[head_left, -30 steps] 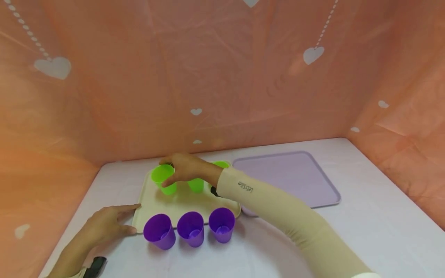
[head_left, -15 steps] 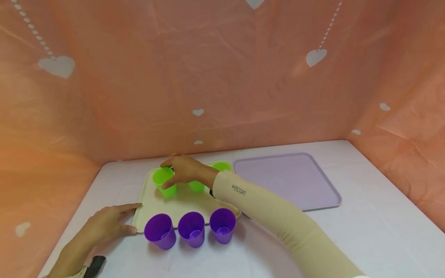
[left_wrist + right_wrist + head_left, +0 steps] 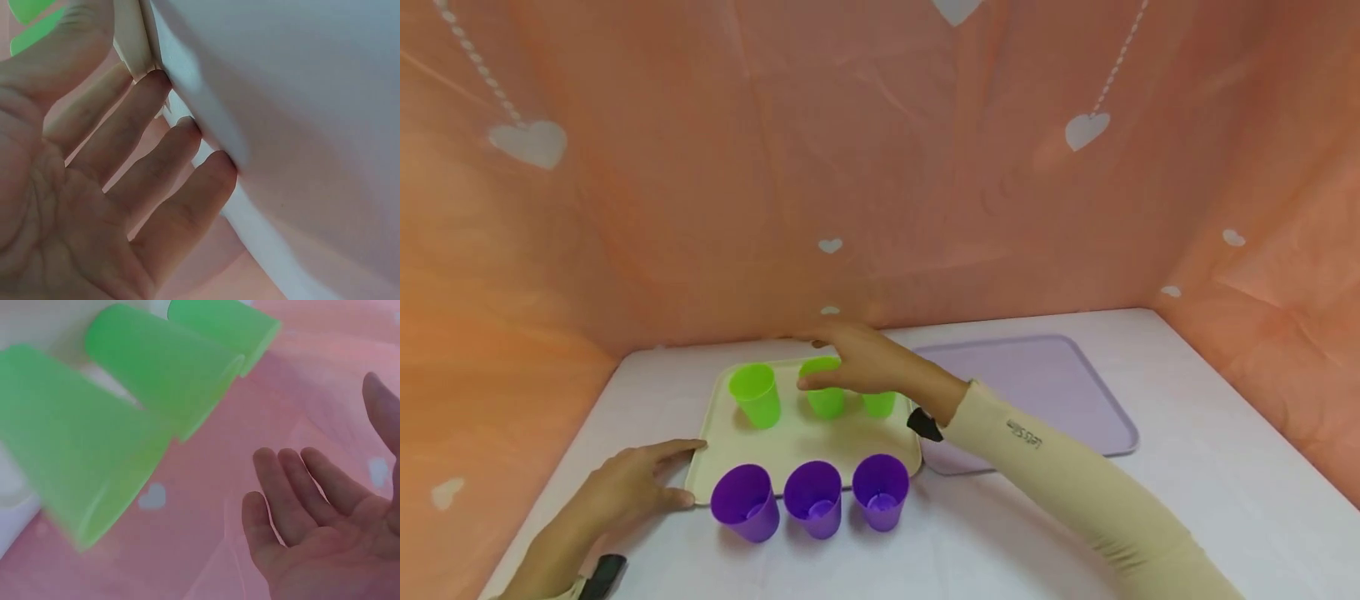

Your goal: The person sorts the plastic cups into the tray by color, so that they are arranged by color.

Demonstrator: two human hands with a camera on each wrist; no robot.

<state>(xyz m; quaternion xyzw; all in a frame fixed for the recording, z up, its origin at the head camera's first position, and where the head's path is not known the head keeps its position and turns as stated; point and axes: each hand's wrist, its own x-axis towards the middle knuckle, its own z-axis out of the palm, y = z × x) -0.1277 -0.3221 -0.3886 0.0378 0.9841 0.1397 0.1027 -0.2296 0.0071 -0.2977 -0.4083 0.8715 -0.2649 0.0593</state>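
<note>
My left hand (image 3: 631, 485) rests at the left edge of a cream tray (image 3: 748, 454), its index fingertip at the rim and its thumb by the near corner. In the left wrist view the fingers (image 3: 187, 203) are extended, tips on the white surface. Three green cups stand upright in a row on the tray: the left cup (image 3: 762, 404), the middle cup (image 3: 826, 406) and the right cup (image 3: 880, 406). Over the middle and right ones hovers my right hand (image 3: 872, 358), partly hiding them. The right wrist view shows that hand (image 3: 325, 531) empty, fingers spread, beside the cups.
Three purple cups stand along the tray's near edge: the left (image 3: 760, 525), the middle (image 3: 826, 523) and the right (image 3: 883, 517). A lilac tray (image 3: 1030, 392) lies on the right of the white table (image 3: 1195, 425). An orange curtain (image 3: 880, 167) with white hearts encloses the back and sides.
My right hand has let go of the left green cup and moved right, above the other green cups. The left hand stays at the cream tray's edge.
</note>
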